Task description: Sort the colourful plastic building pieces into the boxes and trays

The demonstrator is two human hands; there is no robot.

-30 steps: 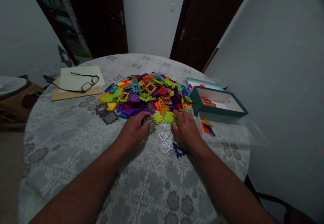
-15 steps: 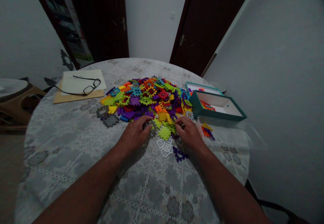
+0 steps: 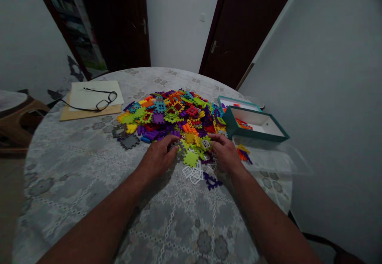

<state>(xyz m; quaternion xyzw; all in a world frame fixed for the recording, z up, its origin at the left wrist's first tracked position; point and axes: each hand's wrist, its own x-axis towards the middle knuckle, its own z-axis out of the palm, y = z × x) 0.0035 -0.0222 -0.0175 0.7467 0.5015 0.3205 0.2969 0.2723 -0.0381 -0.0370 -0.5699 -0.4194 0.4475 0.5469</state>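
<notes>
A heap of colourful plastic interlocking pieces point(image 3: 176, 114) lies on a round table with a grey patterned cloth point(image 3: 89, 168). My left hand point(image 3: 158, 156) rests at the heap's near edge, fingers curled on a grey toothed piece point(image 3: 178, 147). My right hand point(image 3: 223, 152) is opposite it, fingers pinching a small lime-green piece with a white window point(image 3: 205, 143). A lime-green square piece point(image 3: 191, 159) lies between my hands. White lattice pieces point(image 3: 193, 173) and a purple piece point(image 3: 211, 181) lie just in front of them.
A teal box point(image 3: 256, 126) with white inside holds a few pieces at the right, its lid point(image 3: 238, 104) behind. Clear plastic point(image 3: 268, 154) lies beside it. Glasses point(image 3: 103, 100) rest on papers at the far left. Dark doors stand behind.
Both hands drew closer together at the heap's near edge. The right hand curled onto a small green piece, and the lime-green square slid toward me.
</notes>
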